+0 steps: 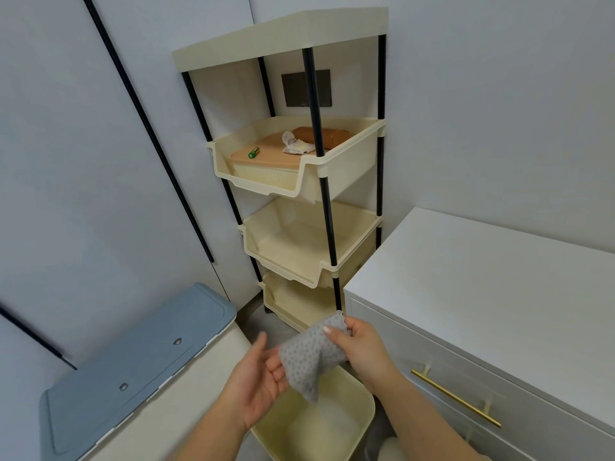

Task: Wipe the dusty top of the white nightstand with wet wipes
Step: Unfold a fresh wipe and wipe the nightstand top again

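Wipe: a grey dotted wipe point(309, 357) hangs crumpled between both hands, above a cream bin point(346, 427) and apart from the nightstand.
Right hand: the right hand point(361, 347) pinches the wipe's upper end between thumb and fingers point(327, 329).
Left hand: the left hand point(258, 384) lies palm up, fingers loosely spread, touching the wipe's lower side without gripping it.
Step in hand: readying the wipe, I'd say; no stroke on the top has begun.
Doing it well: open it flat over the fingers so a broad face meets the surface. Then sweep in overlapping passes from the wall edge forward, refolding as it soils.
Surface: the white nightstand top point(499, 277) sits just right of the hands. It is smooth, and any dust is too fine to make out. A gold handle point(456, 398) crosses the drawer front.
Room: a cream tiered rack point(299, 174) stands in the corner, and a blue lid point(139, 354) covers a box at left.
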